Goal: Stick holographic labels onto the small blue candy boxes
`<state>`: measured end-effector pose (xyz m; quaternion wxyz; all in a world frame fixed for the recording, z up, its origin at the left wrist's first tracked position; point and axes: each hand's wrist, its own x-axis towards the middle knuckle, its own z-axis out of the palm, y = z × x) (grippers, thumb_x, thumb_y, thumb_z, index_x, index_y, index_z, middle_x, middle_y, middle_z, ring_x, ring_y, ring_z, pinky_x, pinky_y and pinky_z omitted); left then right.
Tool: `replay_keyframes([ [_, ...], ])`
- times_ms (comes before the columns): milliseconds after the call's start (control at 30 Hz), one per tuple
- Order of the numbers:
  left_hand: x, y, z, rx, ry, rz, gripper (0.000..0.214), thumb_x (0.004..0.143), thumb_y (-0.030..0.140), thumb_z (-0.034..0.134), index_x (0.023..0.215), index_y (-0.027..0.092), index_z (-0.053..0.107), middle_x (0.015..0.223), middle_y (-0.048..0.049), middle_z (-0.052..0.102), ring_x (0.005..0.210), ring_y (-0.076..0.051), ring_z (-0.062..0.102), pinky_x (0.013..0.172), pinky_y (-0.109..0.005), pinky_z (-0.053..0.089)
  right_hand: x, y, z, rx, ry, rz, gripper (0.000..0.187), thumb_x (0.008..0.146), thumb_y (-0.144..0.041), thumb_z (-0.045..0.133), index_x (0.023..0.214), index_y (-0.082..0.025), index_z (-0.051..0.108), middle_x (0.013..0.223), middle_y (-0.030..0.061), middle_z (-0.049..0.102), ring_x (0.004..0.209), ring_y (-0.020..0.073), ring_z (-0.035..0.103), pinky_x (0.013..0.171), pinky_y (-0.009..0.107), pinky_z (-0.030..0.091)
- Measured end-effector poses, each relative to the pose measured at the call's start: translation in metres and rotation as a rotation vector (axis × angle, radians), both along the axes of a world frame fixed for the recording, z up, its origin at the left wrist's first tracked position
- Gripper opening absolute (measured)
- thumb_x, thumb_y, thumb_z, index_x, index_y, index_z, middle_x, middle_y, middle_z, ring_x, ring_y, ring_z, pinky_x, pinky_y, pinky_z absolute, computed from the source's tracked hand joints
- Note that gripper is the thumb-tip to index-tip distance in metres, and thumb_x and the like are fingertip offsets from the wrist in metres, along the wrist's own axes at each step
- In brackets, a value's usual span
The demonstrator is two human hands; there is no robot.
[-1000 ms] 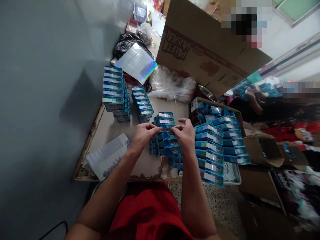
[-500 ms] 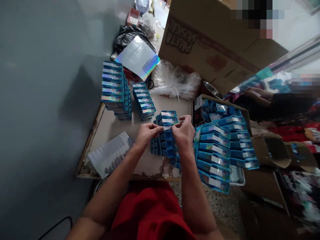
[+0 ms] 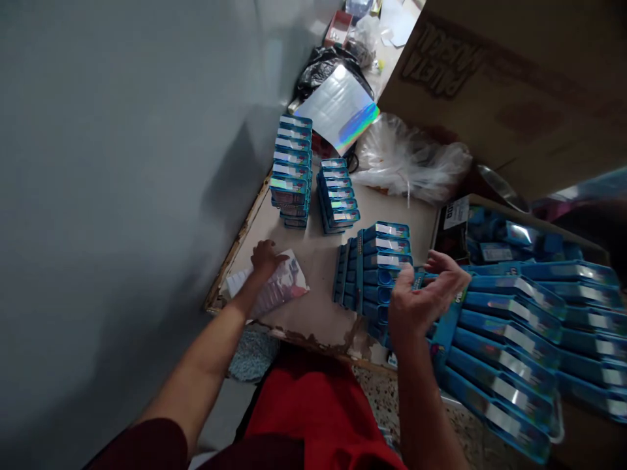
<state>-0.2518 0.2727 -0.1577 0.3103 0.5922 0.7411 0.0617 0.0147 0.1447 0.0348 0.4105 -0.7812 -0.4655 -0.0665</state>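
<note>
My left hand [image 3: 266,256] is at the far edge of a sheet of labels [image 3: 279,287], with the thumb over it and fingers curled at its edge. The sheet lies near the table's left front corner. My right hand [image 3: 426,294] is half curled with thumb and fingers apart, and nothing shows in it. It is just right of a stack of blue boxes [image 3: 386,245]. Upper boxes there carry pale strips on their ends; lower ones show bare round marks. Right of this hand, more blue boxes [image 3: 509,339] with pale strips lie in fanned rows.
Two stacks of blue boxes [image 3: 292,156] [image 3: 339,196] stand at the back left. Behind them are a shiny silver sheet [image 3: 337,108], a black bag [image 3: 326,65] and clear plastic bags [image 3: 411,156]. A large carton [image 3: 490,98] and an open box [image 3: 453,225] flank the right.
My left hand has left the box stack and moved to the label sheet, whose right side has shifted toward me. My right hand has drawn back and opened. The view has swung left.
</note>
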Motion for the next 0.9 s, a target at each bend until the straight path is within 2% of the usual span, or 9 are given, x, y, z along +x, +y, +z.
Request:
replay_keyframes([
  [100, -0.042, 0.015, -0.021, -0.144, -0.049, -0.207, 0.034, 0.076, 0.036, 0.074, 0.105, 0.019, 0.073, 0.108, -0.0089, 0.075, 0.104, -0.025, 0.066, 0.082, -0.029, 0.047, -0.049, -0.005, -0.011, 0.023, -0.008, 0.365, 0.026, 0.094, -0.017, 0.056, 0.120, -0.023, 0.060, 0.110, 0.0089, 0.061, 0.101, 0.0242, 0.058, 0.090, 0.042, 0.049],
  [167, -0.048, 0.016, -0.022, -0.160, -0.122, -0.282, 0.023, 0.078, 0.033, 0.067, 0.094, 0.018, 0.075, 0.092, -0.0041, 0.077, 0.092, -0.021, 0.068, 0.078, -0.027, 0.047, -0.077, -0.003, -0.035, -0.126, 0.013, 0.559, 0.022, 0.097, -0.015, 0.054, 0.114, -0.023, 0.065, 0.108, 0.0079, 0.065, 0.103, 0.0234, 0.058, 0.093, 0.039, 0.049],
  [300, -0.043, 0.005, -0.003, -0.127, -0.214, -0.383, 0.025, 0.078, 0.033, 0.062, 0.088, 0.016, 0.078, 0.092, -0.0056, 0.079, 0.091, -0.023, 0.069, 0.081, -0.028, 0.048, -0.109, 0.014, -0.101, -0.450, -0.040, 0.628, 0.031, 0.097, -0.011, 0.054, 0.124, -0.016, 0.067, 0.117, 0.0127, 0.070, 0.105, 0.0258, 0.057, 0.092, 0.037, 0.048],
  [367, -0.042, -0.003, 0.010, -0.102, -0.242, -0.417, 0.027, 0.078, 0.034, 0.061, 0.087, 0.017, 0.079, 0.095, -0.0073, 0.079, 0.094, -0.024, 0.069, 0.084, -0.029, 0.048, -0.118, 0.026, -0.126, -0.526, -0.140, 0.671, 0.036, 0.098, -0.012, 0.053, 0.132, -0.015, 0.065, 0.128, 0.0145, 0.068, 0.108, 0.0272, 0.056, 0.093, 0.038, 0.047],
  [433, -0.042, -0.009, 0.022, -0.085, -0.283, -0.441, 0.028, 0.078, 0.035, 0.059, 0.086, 0.017, 0.079, 0.094, -0.0081, 0.079, 0.093, -0.025, 0.068, 0.083, -0.030, 0.047, -0.126, 0.036, -0.142, -0.555, -0.248, 0.732, 0.036, 0.101, -0.017, 0.052, 0.135, -0.015, 0.063, 0.133, 0.0151, 0.066, 0.109, 0.0284, 0.055, 0.091, 0.039, 0.046],
  [500, -0.045, -0.013, 0.034, -0.091, -0.348, -0.437, 0.028, 0.078, 0.036, 0.058, 0.083, 0.017, 0.078, 0.088, -0.0074, 0.078, 0.087, -0.023, 0.067, 0.079, -0.030, 0.046, -0.134, 0.043, -0.149, -0.567, -0.324, 0.775, 0.034, 0.103, -0.021, 0.050, 0.134, -0.016, 0.064, 0.129, 0.0152, 0.067, 0.106, 0.0292, 0.055, 0.087, 0.041, 0.046],
  [600, -0.051, -0.018, 0.047, -0.146, -0.454, -0.353, 0.026, 0.073, 0.038, 0.059, 0.076, 0.017, 0.073, 0.076, -0.0042, 0.073, 0.076, -0.021, 0.063, 0.071, -0.029, 0.044, -0.142, 0.039, -0.155, -0.549, -0.372, 0.813, 0.035, 0.104, -0.023, 0.047, 0.135, -0.016, 0.063, 0.129, 0.0158, 0.067, 0.105, 0.0293, 0.055, 0.086, 0.042, 0.046],
  [767, -0.059, -0.028, 0.056, -0.327, -0.579, -0.189, 0.025, 0.067, 0.041, 0.063, 0.069, 0.017, 0.069, 0.064, 0.0002, 0.065, 0.064, -0.016, 0.054, 0.062, -0.026, 0.041, -0.141, 0.009, -0.165, -0.420, -0.376, 0.888, 0.044, 0.102, -0.014, 0.045, 0.145, -0.010, 0.055, 0.150, 0.0172, 0.056, 0.123, 0.0286, 0.053, 0.104, 0.040, 0.042],
  [900, -0.060, -0.032, 0.058, -0.326, -0.479, -0.267, 0.023, 0.067, 0.037, 0.063, 0.070, 0.016, 0.072, 0.066, -0.0010, 0.068, 0.067, -0.018, 0.057, 0.063, -0.026, 0.042, -0.135, -0.008, -0.162, -0.438, -0.339, 0.942, 0.040, 0.102, -0.017, 0.052, 0.141, -0.012, 0.059, 0.148, 0.0177, 0.058, 0.124, 0.0276, 0.056, 0.105, 0.041, 0.041],
])
